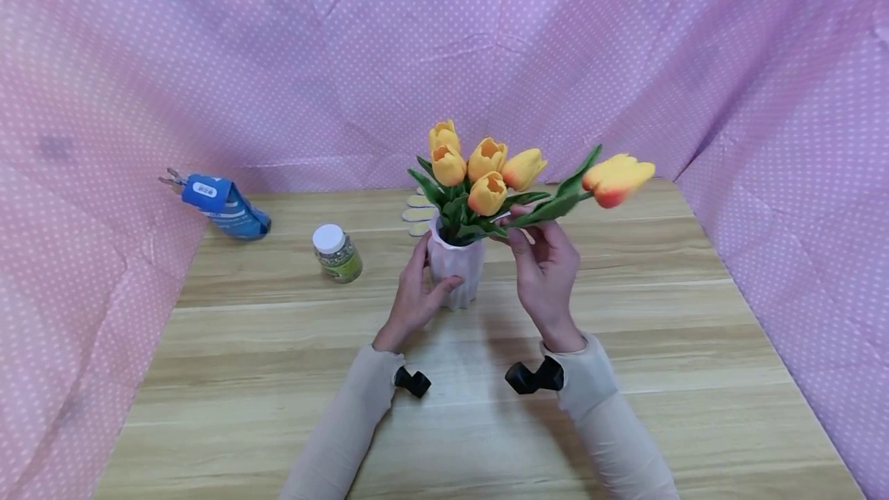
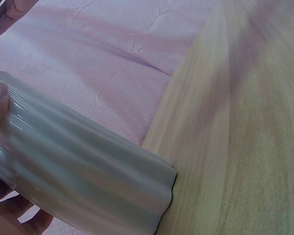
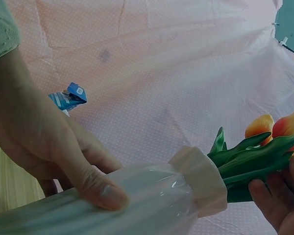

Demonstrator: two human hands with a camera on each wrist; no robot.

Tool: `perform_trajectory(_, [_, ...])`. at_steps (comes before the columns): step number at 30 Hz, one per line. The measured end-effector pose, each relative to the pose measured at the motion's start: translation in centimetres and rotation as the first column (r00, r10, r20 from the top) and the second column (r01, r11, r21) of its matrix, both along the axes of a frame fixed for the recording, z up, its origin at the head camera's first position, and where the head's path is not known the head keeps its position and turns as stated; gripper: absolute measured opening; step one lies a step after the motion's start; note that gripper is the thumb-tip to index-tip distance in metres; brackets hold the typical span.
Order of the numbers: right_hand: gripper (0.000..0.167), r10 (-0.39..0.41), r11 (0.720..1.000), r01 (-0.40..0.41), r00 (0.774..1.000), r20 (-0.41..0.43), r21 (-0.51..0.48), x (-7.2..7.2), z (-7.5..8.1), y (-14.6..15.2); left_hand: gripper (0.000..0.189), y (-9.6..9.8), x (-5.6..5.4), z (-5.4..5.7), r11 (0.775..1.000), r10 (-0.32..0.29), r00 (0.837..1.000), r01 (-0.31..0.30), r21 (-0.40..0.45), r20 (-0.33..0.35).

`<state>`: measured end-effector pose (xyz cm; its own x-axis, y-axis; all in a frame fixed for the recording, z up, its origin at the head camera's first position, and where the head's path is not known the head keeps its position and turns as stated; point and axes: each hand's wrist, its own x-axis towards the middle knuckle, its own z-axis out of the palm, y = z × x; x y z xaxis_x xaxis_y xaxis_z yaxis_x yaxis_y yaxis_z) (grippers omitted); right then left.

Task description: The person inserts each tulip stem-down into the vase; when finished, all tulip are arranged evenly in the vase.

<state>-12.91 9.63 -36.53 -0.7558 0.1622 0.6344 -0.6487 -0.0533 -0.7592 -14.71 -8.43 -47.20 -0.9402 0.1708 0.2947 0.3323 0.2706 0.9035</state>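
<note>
A ribbed, pale pinkish-white vase stands on the wooden table, holding several yellow-orange tulips with green leaves. My left hand grips its left side, thumb across the front; the left wrist view shows the vase's glossy wall and fingers on both sides. At the right of the rim, my right hand pinches the stem of another tulip, which leans out to the right with its leaf. In the right wrist view, the right hand's fingers are at the green stems beside the scalloped rim.
Left of the vase is a white-capped jar of small grains. Farther left, a blue bag stands with metal tips poking out. A yellow-and-white lobed item lies partly behind the vase. Pink dotted cloth surrounds the table.
</note>
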Motion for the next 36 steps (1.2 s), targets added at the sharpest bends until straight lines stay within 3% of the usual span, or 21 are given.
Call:
perform_trajectory(5, [0.032, 0.031, 0.999, -0.031, 0.999, 0.014, -0.025, 0.2, 0.1, 0.2, 0.099, 0.0, 0.1, 0.1, 1.0, -0.003, 1.0, 0.003, 0.0, 0.004])
perform_trajectory(12, [0.03, 0.041, 0.99, -0.04, 0.999, 0.001, -0.138, 0.6, 0.9, 1.2, 0.104, 0.0, 0.1, 0.1, 1.0, 0.0, 1.0, 0.0, -0.005, 0.015])
perform_trajectory(23, [0.029, 0.011, 0.906, -0.044, 0.997, -0.079, -0.422, 0.6, 3.2, 3.2, 0.105, 0.0, 0.1, 0.0, 1.0, -0.003, 1.0, 0.003, 0.003, 0.006])
perform_trajectory(28, [0.019, -0.032, 0.905, -0.016, 0.994, -0.105, -0.426, 0.5, 3.2, 3.4, 0.104, 0.0, 0.1, 0.0, 1.0, -0.001, 1.0, 0.001, 0.003, 0.006])
perform_trajectory(36, [0.013, -0.049, 0.938, 0.026, 0.997, -0.057, -0.345, 0.6, 2.6, 3.6, 0.103, 0.0, 0.1, 0.0, 1.0, -0.003, 1.0, 0.003, 0.007, -0.009])
